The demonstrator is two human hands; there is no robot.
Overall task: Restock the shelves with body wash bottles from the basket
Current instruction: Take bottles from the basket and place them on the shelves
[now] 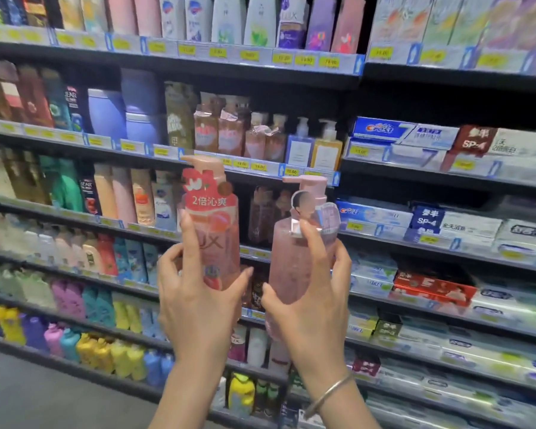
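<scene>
Two pump bottles held up before the shelves.

Centre frame, the left hand grips a coral Lux body wash bottle; just right, the right hand, bangle on its wrist, clasps a pale pink pump bottle, both upright, apart.

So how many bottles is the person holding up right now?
2. A peach-pink pump bottle with a red label is in the left hand; a pale pink pump bottle is in the right hand. Both are upright before the shelves.
</scene>
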